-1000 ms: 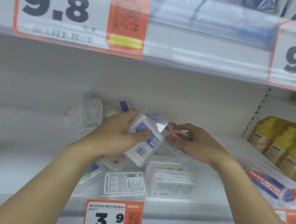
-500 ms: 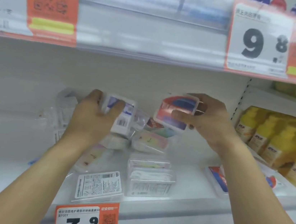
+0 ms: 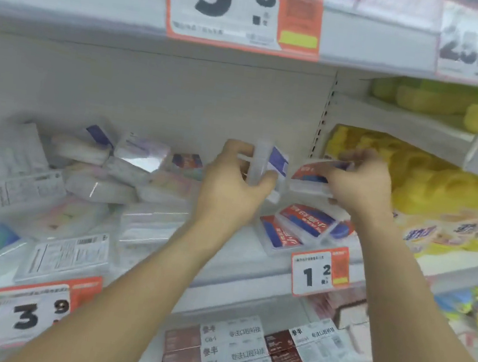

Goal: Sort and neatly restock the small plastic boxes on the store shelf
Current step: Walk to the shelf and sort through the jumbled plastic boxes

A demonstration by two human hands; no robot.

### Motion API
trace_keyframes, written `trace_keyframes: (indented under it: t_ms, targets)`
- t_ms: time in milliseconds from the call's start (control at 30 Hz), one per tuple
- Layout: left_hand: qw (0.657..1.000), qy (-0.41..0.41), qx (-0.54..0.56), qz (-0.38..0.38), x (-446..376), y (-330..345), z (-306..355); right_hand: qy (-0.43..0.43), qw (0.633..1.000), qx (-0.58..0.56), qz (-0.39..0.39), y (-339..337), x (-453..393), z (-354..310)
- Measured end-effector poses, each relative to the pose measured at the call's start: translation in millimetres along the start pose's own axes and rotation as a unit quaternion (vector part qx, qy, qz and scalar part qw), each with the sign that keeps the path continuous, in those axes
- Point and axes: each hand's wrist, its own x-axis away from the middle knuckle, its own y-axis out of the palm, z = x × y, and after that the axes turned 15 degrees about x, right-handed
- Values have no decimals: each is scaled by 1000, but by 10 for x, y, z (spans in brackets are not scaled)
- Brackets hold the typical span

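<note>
Both arms are being stretched up toward the shelf (image 3: 229, 267). A clear box with a blue label (image 3: 267, 166) is being pinched on its edge by the left hand (image 3: 231, 186). A flat red and blue box (image 3: 314, 175) is being squeezed by the right hand (image 3: 359, 184), at 3 o'clock from the first. Two more red boxes (image 3: 295, 227) are lying below, at 6 o'clock. A messy pile of boxes (image 3: 105, 169) is sitting at 9 o'clock. Bare shelf is showing by the front edge.

white store shelf (image 3: 250, 269), jumbled clear plastic boxes (image 3: 103, 187), red-blue boxes (image 3: 301, 225)
</note>
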Motion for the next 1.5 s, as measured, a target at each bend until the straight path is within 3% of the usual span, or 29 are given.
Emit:
trace_keyframes:
  t_ms: [100, 233, 367, 500, 567, 633, 733, 833, 900, 1000, 1067, 1167, 1267, 1333, 1500]
  targets:
    - [997, 10, 1, -77, 130, 337, -140, -2, 998, 30, -56, -175, -128, 261]
    - [961, 21, -138, -240, 258, 474, -226, -49, 963, 190, -183, -369, -186, 404]
    - [944, -17, -228, -237, 214, 507, -302, -66, 918, 243, -308, -403, -230, 426]
    - [951, -47, -266, -150, 133, 549, -353, -128, 936, 250, -212, -196, -254, 447]
    - [950, -90, -276, -115, 50, 541, -390, -152, 941, 221, -207, -106, -234, 400]
    - [947, -115, -281, -102, -20, 493, -381, -167, 930, 264, -193, -36, -226, 328]
    - [930, -46, -349, -110, -40, 288, -259, -142, 952, 260, -76, 42, -174, 126]
    - [898, 56, -426, -92, -52, -135, -100, -183, 972, 146, 1, 227, -60, -169]
    - [866, 50, -481, -125, -92, -475, -53, -198, 975, 92, -49, 435, 54, -372]
    - [815, -74, -534, -212, -171, -959, -112, -209, 968, 64, -126, 853, 110, -644]
    - [830, -139, -488, -230, -205, -1185, -167, -230, 955, 83, -165, 1143, 57, -850]
    - [843, -128, -460, -247, -193, -1406, -212, -247, 917, 220, -223, 1569, -139, -1173]
    - [849, -119, -450, -251, -163, -1596, -227, -207, 882, 308, -290, 1937, -325, -1344]
    - [852, -124, -444, -249, -157, -1707, -215, -153, 877, 311, -333, 2088, -341, -1342]
    - [847, -144, -443, -257, -163, -1793, -183, -130, 872, 329, -337, 2238, -315, -1327]
